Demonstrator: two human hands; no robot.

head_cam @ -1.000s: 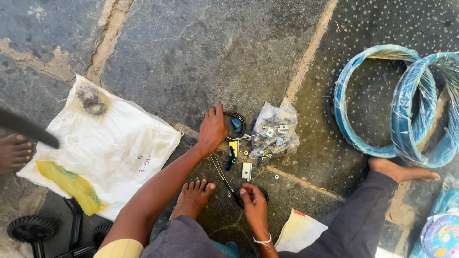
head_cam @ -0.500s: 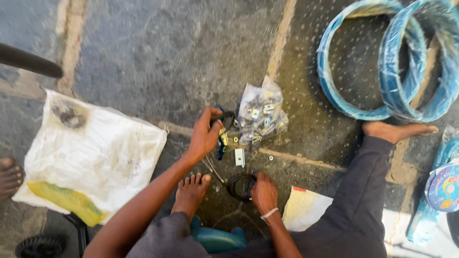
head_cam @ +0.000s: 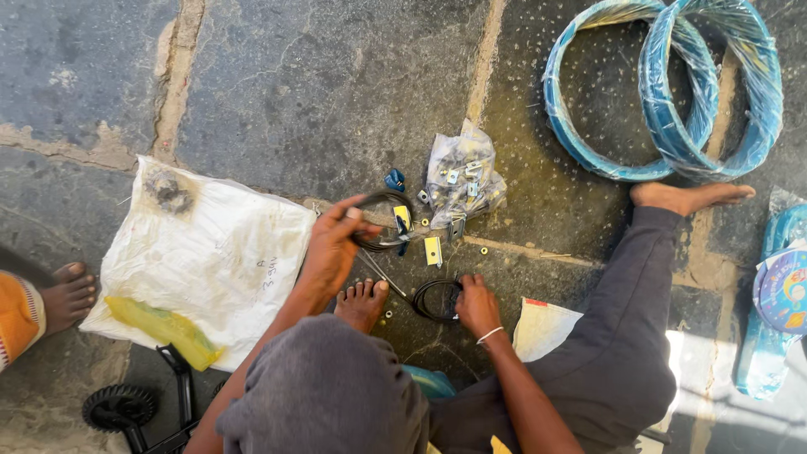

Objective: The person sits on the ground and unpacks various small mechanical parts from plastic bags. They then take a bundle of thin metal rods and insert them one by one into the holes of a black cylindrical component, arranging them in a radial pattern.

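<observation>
Left hand [head_cam: 336, 244]: middle of the frame, fingers curled tight around a black cable coil [head_cam: 382, 220], lifted a little off the ground.
Right hand [head_cam: 475, 304]: lower middle, fingers bent and pinching a second black coil [head_cam: 433, 301] that lies on the stone.
Small parts: a yellow tag [head_cam: 403, 219] hanging on the lifted coil, another yellow tag [head_cam: 433, 250] flat on the ground just beside it, a little blue piece [head_cam: 394, 179] just above.
Clear bag [head_cam: 462, 178]: upper middle, full of small metal bits, too small to tell apart.
Thin metal rod [head_cam: 382, 273]: between the two hands, partly hidden under the left hand.
Bare foot [head_cam: 361, 301]: just below the left hand, heel hidden by a grey knee.
Other foot [head_cam: 689, 197]: right side, at the end of a dark trouser leg.
Blue rings [head_cam: 664, 92]: two wrapped hoops, upper right, one overlapping the other, tops cut off by the frame edge.
White sack [head_cam: 210, 261]: left of middle, spread flat, with a yellow wrapper [head_cam: 164, 329] on its lower corner and a dark smudge near its top.
Black wheel [head_cam: 118, 408]: lower left, part cut off at the bottom.
Another person's foot [head_cam: 71, 294]: far left edge, only toes and a bit of orange cloth showing.
Paper sheet [head_cam: 545, 328]: lower middle, half tucked under the leg.
Round colourful thing [head_cam: 782, 290]: far right edge, cut off, hard to make out.
</observation>
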